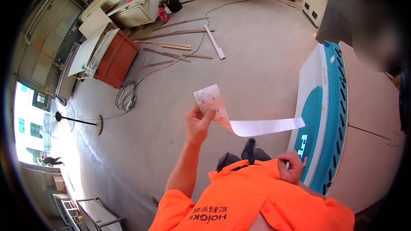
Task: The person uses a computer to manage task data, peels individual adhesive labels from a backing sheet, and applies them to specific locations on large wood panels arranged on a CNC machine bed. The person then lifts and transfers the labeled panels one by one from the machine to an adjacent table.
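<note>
My left hand is raised in front of my body, its thumb and fingers pinching a long strip of paper labels. Small dark print covers the end at the hand. From there the strip curves away to the right as a plain white tail, whose tip reaches in front of the teal and white machine. Close to my orange shirt, my right hand is curled into a loose fist beside that machine. Nothing shows between its fingers.
Wooden strips and a white bar lie on the floor ahead. A coiled cable is at left, near a standing fan. Behind these stands an orange cabinet. A metal-framed cart is at lower left.
</note>
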`<action>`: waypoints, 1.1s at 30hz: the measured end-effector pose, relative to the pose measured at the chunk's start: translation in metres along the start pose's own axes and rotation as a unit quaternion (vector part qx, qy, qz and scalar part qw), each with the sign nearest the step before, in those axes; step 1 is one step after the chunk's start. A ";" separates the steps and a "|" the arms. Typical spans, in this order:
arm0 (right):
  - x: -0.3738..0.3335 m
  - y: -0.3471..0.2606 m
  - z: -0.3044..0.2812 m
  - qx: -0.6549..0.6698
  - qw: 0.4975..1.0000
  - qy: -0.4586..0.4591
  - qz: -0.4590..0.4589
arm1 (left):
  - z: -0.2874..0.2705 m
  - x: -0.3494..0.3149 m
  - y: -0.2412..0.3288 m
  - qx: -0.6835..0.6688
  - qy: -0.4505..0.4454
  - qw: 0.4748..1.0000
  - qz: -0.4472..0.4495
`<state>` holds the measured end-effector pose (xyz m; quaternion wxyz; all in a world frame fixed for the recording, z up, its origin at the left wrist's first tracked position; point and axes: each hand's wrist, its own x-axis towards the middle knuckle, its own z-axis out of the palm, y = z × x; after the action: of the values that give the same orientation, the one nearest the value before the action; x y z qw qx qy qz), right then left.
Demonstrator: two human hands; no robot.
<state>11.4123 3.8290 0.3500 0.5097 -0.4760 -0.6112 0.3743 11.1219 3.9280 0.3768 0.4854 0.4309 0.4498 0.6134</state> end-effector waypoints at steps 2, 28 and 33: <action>0.061 0.004 0.002 -0.012 0.999 -0.003 -0.029 | 0.012 0.052 -0.009 -0.002 -0.005 1.000 -0.002; 0.805 0.272 -0.101 -0.002 0.992 0.117 0.052 | 0.375 0.789 -0.205 0.055 -0.402 0.910 -0.088; 0.962 0.332 -0.149 0.162 0.972 0.107 0.133 | 0.431 0.915 -0.227 0.105 -0.422 0.900 -0.043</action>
<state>11.5990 4.8400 0.3233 0.5886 -0.5012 -0.4153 0.4794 11.4409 4.9136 0.3375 0.6077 0.6780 0.2828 0.3018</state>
